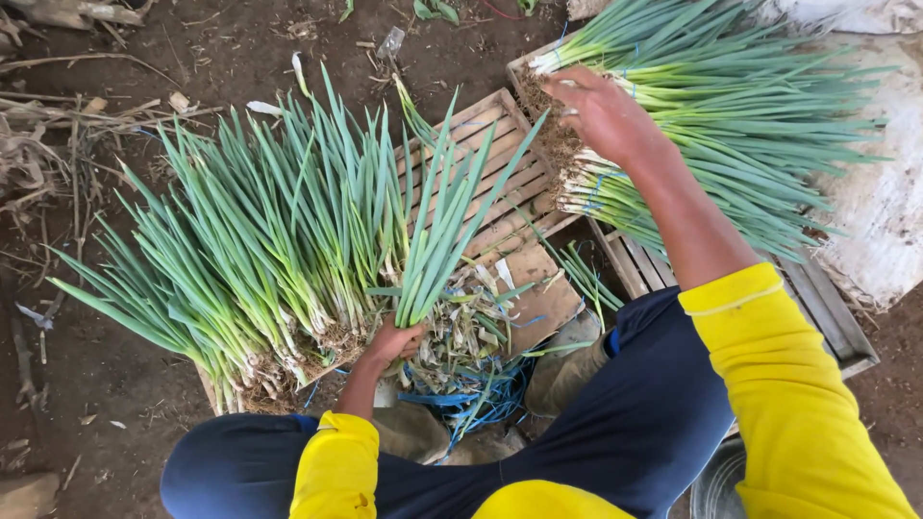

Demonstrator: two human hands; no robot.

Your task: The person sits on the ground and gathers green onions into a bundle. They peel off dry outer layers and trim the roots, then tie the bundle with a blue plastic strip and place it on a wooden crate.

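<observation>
L hand (392, 343) fist-tight on small scallion bunch (437, 240), R hand (601, 113) spread flat atop tied bundles (711, 135); loose grip could spill stalks.

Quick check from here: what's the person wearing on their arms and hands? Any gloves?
No gloves: both the left hand and right hand are bare, with no rings, watch or bands in view. Both arms wear bright yellow sleeves, plain and unmarked, with stitched cuffs pushed up the forearms, so wrists and lower forearms are uncovered. The trousers below are dark navy blue.
</observation>
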